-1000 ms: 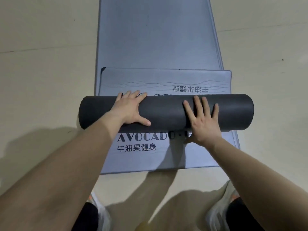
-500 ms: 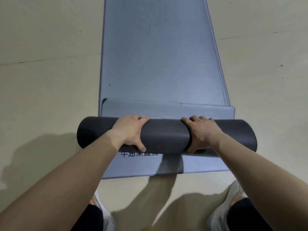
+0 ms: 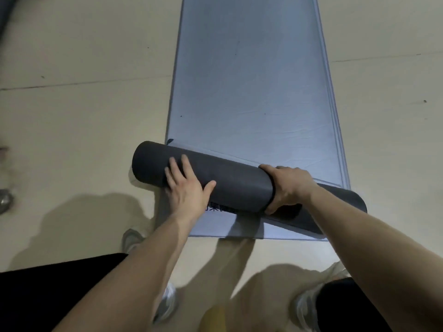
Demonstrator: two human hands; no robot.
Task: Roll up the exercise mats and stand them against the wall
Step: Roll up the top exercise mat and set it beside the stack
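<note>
A dark grey rolled mat (image 3: 235, 185) lies skewed across the near end of a blue-grey flat mat (image 3: 249, 87) on the floor. Its left end juts past the flat mat's left edge, and its right end sits nearer to me. My left hand (image 3: 187, 188) presses flat on the roll's near side, fingers spread. My right hand (image 3: 287, 185) wraps over the roll's top, thumb underneath. A thin strip of the roll's own tail shows along the far side. Printed characters (image 3: 215, 208) peek out below the roll.
Pale floor surrounds the mats on both sides. My shoes (image 3: 167, 303) and dark trouser legs are at the bottom edge. A metallic object (image 3: 6, 200) sits at the far left edge, and a dark shape (image 3: 4, 10) fills the top left corner.
The roll has travelled farther along its tail, covering most of the printed text. It has turned askew, left end away. My right hand now curls around it; the left went flat.
</note>
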